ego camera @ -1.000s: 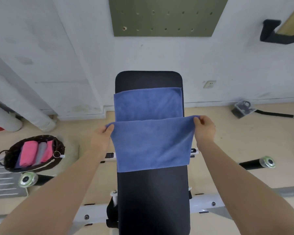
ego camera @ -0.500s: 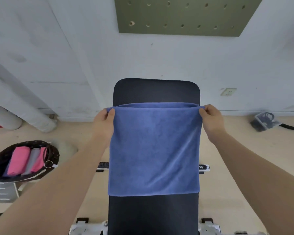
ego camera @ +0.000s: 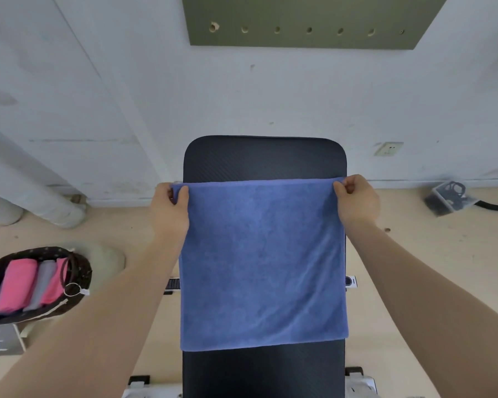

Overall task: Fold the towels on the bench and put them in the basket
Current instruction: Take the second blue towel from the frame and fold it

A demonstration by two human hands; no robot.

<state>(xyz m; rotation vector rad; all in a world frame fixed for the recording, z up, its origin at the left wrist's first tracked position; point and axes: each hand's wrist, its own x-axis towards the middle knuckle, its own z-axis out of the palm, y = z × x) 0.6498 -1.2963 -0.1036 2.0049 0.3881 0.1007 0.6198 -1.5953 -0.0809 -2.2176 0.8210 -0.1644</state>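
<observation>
A blue towel (ego camera: 263,262) lies folded in half on the black padded bench (ego camera: 265,159), its doubled far edge lined up across the bench. My left hand (ego camera: 168,206) pinches the far left corner and my right hand (ego camera: 355,201) pinches the far right corner. A dark basket (ego camera: 78,271) stands on the floor at the left, apart from the bench, holding folded pink towels (ego camera: 16,282) and a grey towel (ego camera: 42,282).
A white wall with a green pegboard (ego camera: 308,21) rises behind the bench. White pipes (ego camera: 41,202) run along the floor at left. A clear box with cables (ego camera: 449,196) lies at right. A grey stand (ego camera: 0,337) sits beneath the basket.
Both hands carried the towel's near edge away from me and laid it over the far edge, folding the towel in half. My head moved closer over the bench.
</observation>
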